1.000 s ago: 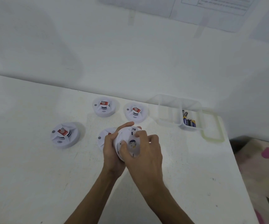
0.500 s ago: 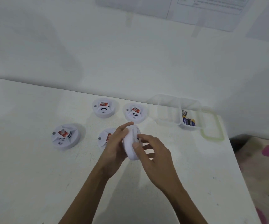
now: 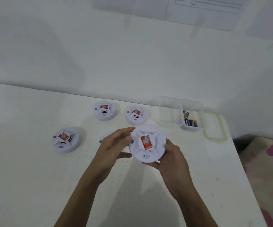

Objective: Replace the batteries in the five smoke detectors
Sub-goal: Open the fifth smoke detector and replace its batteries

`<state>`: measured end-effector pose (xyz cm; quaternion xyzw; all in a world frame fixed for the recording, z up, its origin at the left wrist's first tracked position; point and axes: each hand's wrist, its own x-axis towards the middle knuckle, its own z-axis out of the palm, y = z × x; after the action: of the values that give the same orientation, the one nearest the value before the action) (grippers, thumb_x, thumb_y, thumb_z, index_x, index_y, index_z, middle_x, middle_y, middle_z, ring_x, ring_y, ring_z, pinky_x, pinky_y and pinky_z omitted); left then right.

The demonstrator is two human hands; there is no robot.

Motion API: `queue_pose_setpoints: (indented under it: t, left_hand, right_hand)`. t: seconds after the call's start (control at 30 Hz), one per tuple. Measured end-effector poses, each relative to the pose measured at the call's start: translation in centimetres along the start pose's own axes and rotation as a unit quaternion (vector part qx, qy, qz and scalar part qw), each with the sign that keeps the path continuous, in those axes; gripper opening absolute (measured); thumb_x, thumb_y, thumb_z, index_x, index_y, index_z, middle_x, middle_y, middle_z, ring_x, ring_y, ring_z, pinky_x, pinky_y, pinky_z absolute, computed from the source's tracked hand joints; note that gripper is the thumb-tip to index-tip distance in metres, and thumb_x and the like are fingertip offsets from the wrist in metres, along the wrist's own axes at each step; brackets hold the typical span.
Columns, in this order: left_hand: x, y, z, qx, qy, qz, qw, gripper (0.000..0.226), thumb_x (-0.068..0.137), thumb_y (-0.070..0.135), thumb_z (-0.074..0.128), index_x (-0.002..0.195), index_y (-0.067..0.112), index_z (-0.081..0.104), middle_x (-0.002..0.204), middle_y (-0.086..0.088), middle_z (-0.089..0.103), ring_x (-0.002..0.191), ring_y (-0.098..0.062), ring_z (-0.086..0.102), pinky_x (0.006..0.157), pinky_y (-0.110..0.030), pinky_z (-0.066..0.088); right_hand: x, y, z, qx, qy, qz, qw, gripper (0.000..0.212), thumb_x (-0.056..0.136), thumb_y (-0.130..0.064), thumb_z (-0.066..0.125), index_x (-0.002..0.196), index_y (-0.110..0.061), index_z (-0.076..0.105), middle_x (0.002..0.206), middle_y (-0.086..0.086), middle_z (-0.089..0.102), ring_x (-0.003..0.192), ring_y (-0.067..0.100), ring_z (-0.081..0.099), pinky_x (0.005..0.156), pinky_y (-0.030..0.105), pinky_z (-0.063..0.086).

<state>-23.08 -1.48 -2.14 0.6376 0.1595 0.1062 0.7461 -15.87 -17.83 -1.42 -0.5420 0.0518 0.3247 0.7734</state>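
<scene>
Right hand is noted curled under the lower-right rim of the round white plastic smoke detector, held red label up above the white table, left hand spread loosely against its left rim, dark cylindrical batteries lying beyond, nearer the right hand.

You face a white table set against a white wall. Taped paper sheets hang above, and a pink-dotted rug lies past the table's right edge.
</scene>
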Motion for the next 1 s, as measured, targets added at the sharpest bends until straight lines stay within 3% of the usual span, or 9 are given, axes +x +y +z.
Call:
queue_pose_setpoints:
  t: [0.1,0.23,0.43,0.63,0.8,1.0]
  left_hand:
    - [-0.1,0.5,0.1,0.027,-0.015,0.0,1.0,0.025,0.089,0.025,0.059,0.111,0.033,0.065,0.106,0.006,0.07,0.099,-0.017,0.067,0.073,-0.033,0.058]
    - [-0.3,0.8,0.0,0.043,-0.015,0.005,0.999,0.029,0.091,0.011,0.057,0.113,0.026,0.064,0.103,0.004,0.071,0.095,-0.018,0.069,0.068,-0.033,0.059]
    - [-0.4,0.6,-0.4,0.039,0.002,-0.009,0.999,0.029,0.089,0.009,0.059,0.113,0.023,0.065,0.099,0.0,0.071,0.091,-0.018,0.069,0.064,-0.029,0.058]
    - [-0.6,0.6,-0.4,0.04,0.008,-0.011,0.999,0.028,0.087,0.012,0.06,0.112,0.023,0.065,0.104,-0.004,0.068,0.093,-0.019,0.068,0.064,-0.029,0.058]
    - [-0.6,0.5,-0.5,0.042,0.006,-0.01,0.999,0.028,0.086,0.013,0.061,0.113,0.02,0.065,0.107,-0.005,0.067,0.095,-0.019,0.068,0.066,-0.031,0.059]
    - [-0.6,0.5,-0.8,0.036,0.003,-0.014,0.999,0.029,0.086,0.012,0.061,0.114,0.019,0.065,0.108,-0.007,0.067,0.095,-0.021,0.068,0.065,-0.032,0.058]
  right_hand:
    - [0.0,0.3,-0.5,0.034,-0.031,-0.007,0.999,0.05,0.082,-0.027,0.058,0.125,-0.003,0.053,0.122,0.023,0.061,0.101,0.036,0.064,0.071,0.042,0.059]
    - [0.2,1.0,-0.9,0.042,-0.037,0.002,0.998,0.079,0.058,-0.046,0.083,0.123,-0.008,0.057,0.117,0.016,0.066,0.1,0.031,0.067,0.069,0.039,0.058]
    - [-0.1,1.4,-1.2,-0.011,-0.029,-0.03,0.999,0.057,0.08,-0.032,0.057,0.132,-0.009,0.051,0.126,0.015,0.062,0.108,0.033,0.064,0.084,0.051,0.055]
    - [-0.4,1.5,-1.0,-0.023,-0.021,-0.03,0.999,0.053,0.085,-0.028,0.064,0.133,-0.009,0.05,0.127,0.015,0.061,0.107,0.031,0.064,0.085,0.047,0.055]
    - [-0.3,1.6,-1.1,-0.016,-0.023,-0.025,0.999,0.054,0.077,-0.029,0.051,0.128,-0.011,0.052,0.126,0.015,0.061,0.104,0.028,0.066,0.077,0.038,0.059]
    - [-0.4,1.6,-0.9,-0.016,-0.026,-0.028,0.999,0.052,0.081,-0.028,0.056,0.13,-0.011,0.052,0.125,0.014,0.062,0.105,0.03,0.066,0.079,0.041,0.058]
